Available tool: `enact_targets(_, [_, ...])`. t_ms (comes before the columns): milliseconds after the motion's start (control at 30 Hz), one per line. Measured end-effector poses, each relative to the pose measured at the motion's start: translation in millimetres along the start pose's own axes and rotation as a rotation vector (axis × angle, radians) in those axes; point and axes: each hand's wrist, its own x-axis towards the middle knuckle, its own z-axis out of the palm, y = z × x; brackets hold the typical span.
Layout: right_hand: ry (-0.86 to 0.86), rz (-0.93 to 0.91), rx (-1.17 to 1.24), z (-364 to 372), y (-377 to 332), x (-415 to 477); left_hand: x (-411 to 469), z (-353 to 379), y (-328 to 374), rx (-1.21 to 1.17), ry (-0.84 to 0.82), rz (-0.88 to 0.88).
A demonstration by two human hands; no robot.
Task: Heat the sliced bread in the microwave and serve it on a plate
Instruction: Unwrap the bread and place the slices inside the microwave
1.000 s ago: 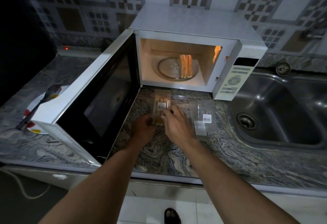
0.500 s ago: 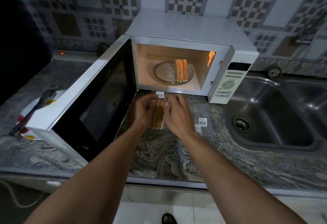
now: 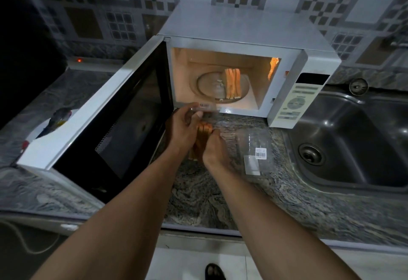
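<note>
Plainly, the weak point is the flimsy clear pack. Our left hand has its fingers and thumb curled round the lifted lid. If that plastic springs back or buckles, it could knock the bread slices out of the other hand's hold and onto the counter. Our right hand is curled down over the near end of those slices and seems to pinch them together. How deep the fingers reach we cannot tell, because the hand hides its own tips. The slices stand on edge between the two hands, their far ends poking out beyond the right hand and just below the raised lid, so a loose pinch might let the outer one peel away. To the left, the open door of the microwave is close to our left wrist, and a careless swing could bump it. Inside, a few toasted slices stand upright on the right half of the glass turntable; setting more beside them could tip them over. The plate lies at the far left, half hidden behind the door, and an empty clear pack lies to the right.
</note>
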Motion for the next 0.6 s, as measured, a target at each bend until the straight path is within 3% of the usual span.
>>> enact_targets(300, [0.144,0.023,-0.002,23,1,20,4,-4,-9,0.079,0.019,-0.014])
enact_targets(600, [0.068,-0.042,-0.249,-18,-23,-1,1,-8,-8,0.111,0.025,0.003])
